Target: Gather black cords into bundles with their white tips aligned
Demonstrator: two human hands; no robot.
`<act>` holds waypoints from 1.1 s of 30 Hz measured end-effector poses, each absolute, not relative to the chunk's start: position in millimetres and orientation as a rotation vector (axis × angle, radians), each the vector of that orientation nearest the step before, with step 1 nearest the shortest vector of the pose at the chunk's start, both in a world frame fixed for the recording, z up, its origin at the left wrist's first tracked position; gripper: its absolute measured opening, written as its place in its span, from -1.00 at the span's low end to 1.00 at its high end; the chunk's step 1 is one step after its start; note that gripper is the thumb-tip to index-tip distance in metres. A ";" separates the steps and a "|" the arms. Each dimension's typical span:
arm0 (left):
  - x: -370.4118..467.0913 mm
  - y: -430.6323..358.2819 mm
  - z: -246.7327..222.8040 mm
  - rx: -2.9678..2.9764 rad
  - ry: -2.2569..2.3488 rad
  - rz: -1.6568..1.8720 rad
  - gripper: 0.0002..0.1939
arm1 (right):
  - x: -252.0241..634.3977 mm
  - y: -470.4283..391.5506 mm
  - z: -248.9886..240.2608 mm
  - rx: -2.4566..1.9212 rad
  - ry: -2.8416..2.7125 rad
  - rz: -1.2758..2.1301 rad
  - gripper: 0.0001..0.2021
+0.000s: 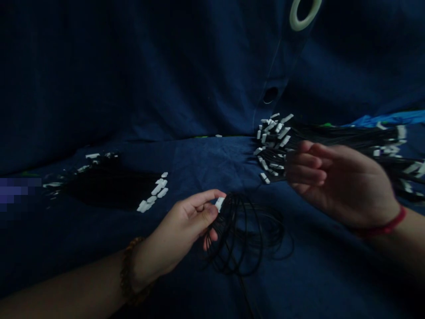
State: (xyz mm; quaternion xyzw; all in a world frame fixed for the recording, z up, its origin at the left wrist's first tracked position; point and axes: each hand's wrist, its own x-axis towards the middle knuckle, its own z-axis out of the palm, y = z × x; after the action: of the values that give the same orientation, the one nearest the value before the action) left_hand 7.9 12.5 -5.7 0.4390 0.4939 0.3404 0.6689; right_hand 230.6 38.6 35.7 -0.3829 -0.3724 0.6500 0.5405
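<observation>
My left hand (192,221) is closed, its thumb and index finger pinching a small white connector (219,204) at the end of a black cable. Loose loops of black cable (244,239) hang from that hand and lie on the dark blue cloth. My right hand (341,181) is raised on the right, palm showing, its fingers loosely curled and nothing visible in them. It is in front of a bundle of black cables with white connectors (277,130); whether it touches them I cannot tell.
Another black cable bundle (113,184) with white ends lies on the left of the blue cloth (206,159). Dark blue fabric (186,66) rises behind. A pale ring (305,17) hangs at the top right. Bright blue material (392,117) shows at the far right.
</observation>
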 end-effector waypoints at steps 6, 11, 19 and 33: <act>6.4 12.4 -12.8 1.039 1.159 0.722 -0.66 | 230.1 35.4 53.5 -0.947 -1.036 1.106 -0.46; 4.3 14.3 -18.3 0.973 1.059 0.782 -0.68 | 215.6 2.0 40.9 -0.946 -1.476 1.572 -0.70; 2.6 14.2 -12.0 0.901 0.947 0.697 -0.68 | 193.1 -23.9 7.0 -1.366 -2.129 0.821 -0.87; 6.0 13.6 -3.8 1.013 0.958 0.617 -0.58 | 189.8 -18.1 6.1 -1.319 -2.149 0.702 -0.87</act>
State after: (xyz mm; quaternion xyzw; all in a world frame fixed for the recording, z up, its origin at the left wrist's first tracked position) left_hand 6.0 13.6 -3.8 0.4588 0.4339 0.2794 0.7232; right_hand 189.8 -18.1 6.1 -0.4868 -0.7929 0.2590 0.2593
